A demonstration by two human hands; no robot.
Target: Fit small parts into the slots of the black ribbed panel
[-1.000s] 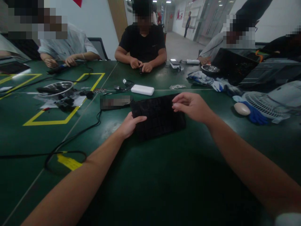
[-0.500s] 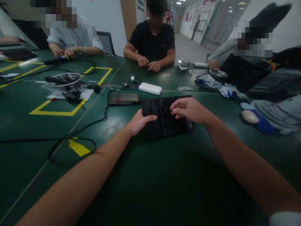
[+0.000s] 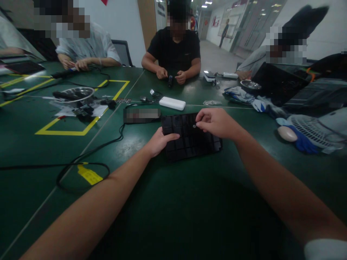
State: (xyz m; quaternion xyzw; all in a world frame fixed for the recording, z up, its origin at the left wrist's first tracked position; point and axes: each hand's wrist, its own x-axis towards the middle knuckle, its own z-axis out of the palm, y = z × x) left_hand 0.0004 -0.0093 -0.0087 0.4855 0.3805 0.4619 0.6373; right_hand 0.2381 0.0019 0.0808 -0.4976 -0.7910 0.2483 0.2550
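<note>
A black tray (image 3: 187, 142) divided into square compartments lies in front of me on the green table. My left hand (image 3: 159, 141) grips its left edge, thumb on top and the other fingers hidden beneath. Over the tray's upper right part, my right hand (image 3: 213, 122) has thumb and forefinger pinched together. At their tips shows a small shiny round piece (image 3: 194, 126), too small to name exactly. Whatever lies inside the dark compartments cannot be made out.
Behind the tray are a white power bank (image 3: 172, 103) and a black cabled box (image 3: 142, 115). A metal bowl (image 3: 88, 94) with dark parts stands left; a cable with a yellow tag (image 3: 90, 175) runs nearby. A white fan (image 3: 316, 131) lies right. Several people sit around the table.
My right fingertips have shifted slightly, and the small shiny piece now shows more plainly at their left. The person opposite has moved their hands apart from a dark object. My left hand keeps its grip.
</note>
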